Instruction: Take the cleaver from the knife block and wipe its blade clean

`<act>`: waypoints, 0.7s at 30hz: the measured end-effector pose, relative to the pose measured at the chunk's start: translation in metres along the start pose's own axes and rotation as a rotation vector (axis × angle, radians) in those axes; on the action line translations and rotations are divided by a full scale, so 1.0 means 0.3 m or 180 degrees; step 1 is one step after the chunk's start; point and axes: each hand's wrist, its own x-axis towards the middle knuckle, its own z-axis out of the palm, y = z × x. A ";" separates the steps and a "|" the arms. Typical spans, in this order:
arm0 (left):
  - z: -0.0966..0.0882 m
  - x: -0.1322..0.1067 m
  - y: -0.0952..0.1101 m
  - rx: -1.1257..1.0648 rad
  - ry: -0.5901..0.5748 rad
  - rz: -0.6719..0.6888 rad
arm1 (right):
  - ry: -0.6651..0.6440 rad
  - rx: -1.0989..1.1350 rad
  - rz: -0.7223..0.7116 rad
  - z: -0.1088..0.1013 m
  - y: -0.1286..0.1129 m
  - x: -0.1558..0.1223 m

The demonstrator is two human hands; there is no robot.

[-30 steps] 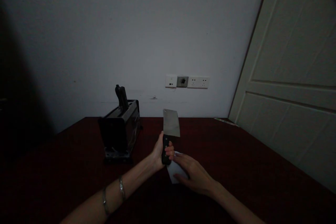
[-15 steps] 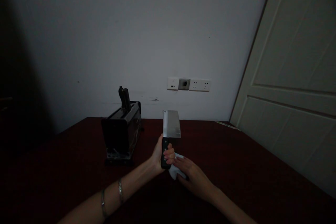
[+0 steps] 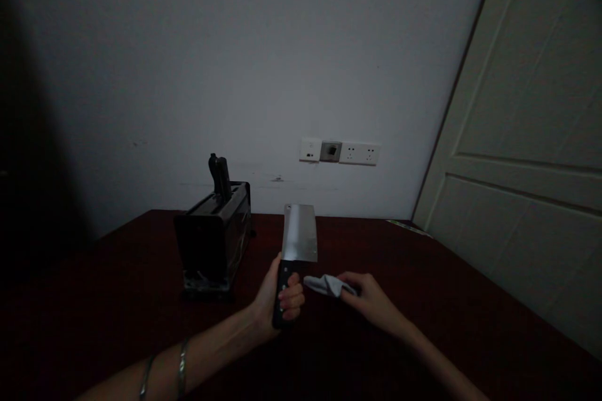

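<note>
A cleaver [image 3: 300, 233] with a broad steel blade and a black riveted handle points up and away from me. My left hand [image 3: 282, 297] is closed around its handle, fingers wrapped from the right. To the right of the handle, my right hand [image 3: 369, 297] pinches a pale cloth [image 3: 325, 284], whose loose end sticks out to the left, near the handle but apart from it. Part of the cloth is hidden by the fingers.
A black knife block [image 3: 211, 244] stands at the left of the dark red table [image 3: 376, 250], with black handles [image 3: 220, 177] sticking up from it. Behind is a pale wall with sockets [image 3: 360, 153]. A panelled door [image 3: 517, 156] rises at the right.
My left hand has brought the cleaver a little left and nearer to me. My right hand has moved right, away from the handle, and the cloth is now bunched in its fingers.
</note>
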 end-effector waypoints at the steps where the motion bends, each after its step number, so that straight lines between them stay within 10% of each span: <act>1: 0.000 -0.003 -0.004 -0.0002 0.0003 -0.0013 | 0.0258 0.0202 0.0121 -0.031 0.009 0.015; 10: 0.042 -0.047 -0.063 0.0113 0.0237 -0.0226 | 0.2157 0.0651 -0.0099 -0.203 -0.027 0.233; 21: 0.039 -0.077 -0.072 0.0270 0.0128 -0.0291 | 0.0180 -0.1427 -0.1306 -0.154 -0.125 0.312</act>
